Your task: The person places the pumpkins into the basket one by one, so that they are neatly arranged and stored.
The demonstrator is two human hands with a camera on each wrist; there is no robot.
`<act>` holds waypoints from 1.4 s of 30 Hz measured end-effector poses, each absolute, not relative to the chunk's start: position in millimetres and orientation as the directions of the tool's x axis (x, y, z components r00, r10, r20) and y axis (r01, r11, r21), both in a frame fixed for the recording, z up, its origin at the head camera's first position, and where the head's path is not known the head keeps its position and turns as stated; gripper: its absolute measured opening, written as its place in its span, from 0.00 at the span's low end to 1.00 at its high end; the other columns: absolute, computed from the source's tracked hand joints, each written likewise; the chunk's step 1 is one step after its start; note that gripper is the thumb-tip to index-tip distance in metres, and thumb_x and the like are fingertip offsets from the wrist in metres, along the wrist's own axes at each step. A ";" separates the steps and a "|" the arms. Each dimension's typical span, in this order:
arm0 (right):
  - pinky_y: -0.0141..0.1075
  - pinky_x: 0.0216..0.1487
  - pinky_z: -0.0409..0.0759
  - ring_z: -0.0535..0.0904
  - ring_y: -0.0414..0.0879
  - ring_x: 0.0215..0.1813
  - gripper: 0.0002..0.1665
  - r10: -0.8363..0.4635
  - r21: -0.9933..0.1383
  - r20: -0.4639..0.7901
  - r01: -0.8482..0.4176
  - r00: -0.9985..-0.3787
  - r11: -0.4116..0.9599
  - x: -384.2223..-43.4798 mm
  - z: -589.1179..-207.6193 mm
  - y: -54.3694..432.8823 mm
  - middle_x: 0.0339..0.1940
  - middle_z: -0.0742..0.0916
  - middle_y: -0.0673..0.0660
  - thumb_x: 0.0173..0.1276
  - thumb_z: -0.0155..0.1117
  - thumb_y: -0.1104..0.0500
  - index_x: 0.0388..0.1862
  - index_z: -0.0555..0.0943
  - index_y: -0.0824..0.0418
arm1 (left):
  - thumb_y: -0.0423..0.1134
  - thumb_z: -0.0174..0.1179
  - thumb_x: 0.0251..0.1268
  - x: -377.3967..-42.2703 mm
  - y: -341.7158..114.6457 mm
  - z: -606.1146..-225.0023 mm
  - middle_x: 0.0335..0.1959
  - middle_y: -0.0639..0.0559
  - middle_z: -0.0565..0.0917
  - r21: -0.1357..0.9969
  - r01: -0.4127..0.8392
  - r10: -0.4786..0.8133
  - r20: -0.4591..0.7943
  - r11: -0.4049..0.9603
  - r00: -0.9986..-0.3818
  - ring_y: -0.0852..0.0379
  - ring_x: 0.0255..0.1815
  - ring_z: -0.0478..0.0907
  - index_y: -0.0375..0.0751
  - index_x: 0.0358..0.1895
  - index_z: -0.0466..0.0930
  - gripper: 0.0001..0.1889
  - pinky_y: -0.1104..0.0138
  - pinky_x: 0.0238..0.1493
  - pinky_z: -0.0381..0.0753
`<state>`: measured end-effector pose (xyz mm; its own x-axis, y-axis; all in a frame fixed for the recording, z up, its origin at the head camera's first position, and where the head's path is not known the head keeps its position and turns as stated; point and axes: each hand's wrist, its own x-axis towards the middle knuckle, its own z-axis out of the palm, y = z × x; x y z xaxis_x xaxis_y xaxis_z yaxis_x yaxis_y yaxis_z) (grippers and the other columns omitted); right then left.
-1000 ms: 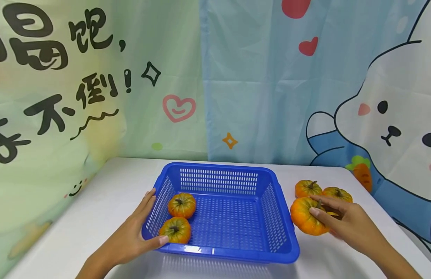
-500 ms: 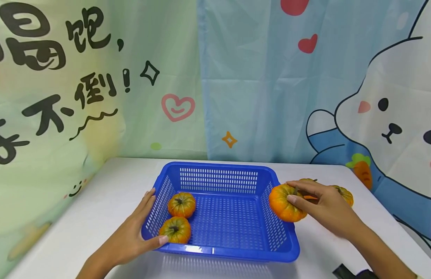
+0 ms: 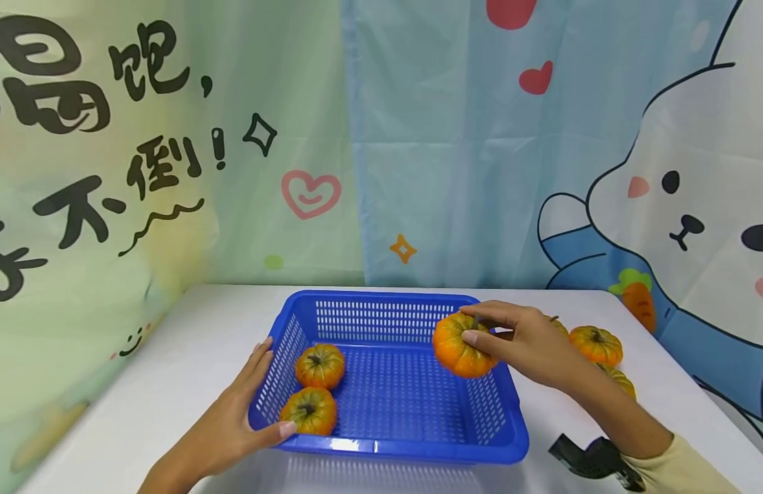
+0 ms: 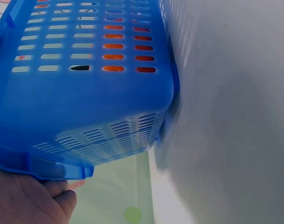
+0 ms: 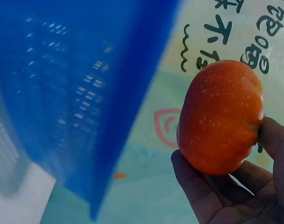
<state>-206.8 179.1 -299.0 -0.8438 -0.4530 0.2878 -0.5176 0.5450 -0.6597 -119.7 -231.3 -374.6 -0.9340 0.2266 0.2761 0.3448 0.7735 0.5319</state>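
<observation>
Pumpkin (image 3: 458,353) swings leftward to the basket's (image 3: 412,450) two o'clock, pinched by the right hand (image 3: 532,346); left hand (image 3: 235,422) holds the basket. Probably light, firm: grip the pumpkin's sides.

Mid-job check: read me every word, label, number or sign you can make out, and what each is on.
"饱," in black on the backdrop, upper left.
"不倒!" in black on the backdrop, below that.
Characters further left: stylised or cut off, not surely readable.
Blue basket and pumpkins: no lettering visible.
Black strap: no text readable.
</observation>
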 end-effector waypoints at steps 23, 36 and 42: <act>0.35 0.45 0.82 0.79 0.51 0.53 0.27 -0.624 -0.651 0.270 -0.616 -0.733 0.443 -227.9 -286.0 128.4 0.55 0.82 0.56 0.68 0.65 0.50 0.63 0.78 0.60 | 0.60 0.64 0.56 -119.9 -228.0 -374.9 0.79 0.44 0.44 0.530 0.330 0.219 0.261 0.782 -0.940 0.37 0.76 0.44 0.35 0.77 0.48 0.53 0.36 0.64 0.56; 0.33 0.46 0.82 0.81 0.46 0.50 0.28 -0.752 -0.698 0.108 -0.589 -0.650 0.408 -246.6 -290.8 98.8 0.50 0.84 0.53 0.71 0.62 0.51 0.65 0.76 0.63 | 0.60 0.65 0.55 -119.5 -229.9 -374.4 0.79 0.43 0.45 0.533 0.331 0.217 0.266 0.778 -0.939 0.37 0.76 0.44 0.33 0.76 0.49 0.54 0.36 0.65 0.55; 0.33 0.46 0.81 0.81 0.45 0.48 0.28 -0.807 -0.675 0.078 -0.626 -0.585 0.389 -256.2 -298.8 89.1 0.51 0.84 0.55 0.71 0.62 0.52 0.65 0.76 0.65 | 0.60 0.65 0.55 -118.6 -229.6 -373.5 0.79 0.44 0.44 0.531 0.327 0.216 0.261 0.782 -0.941 0.37 0.76 0.44 0.32 0.76 0.49 0.54 0.36 0.65 0.54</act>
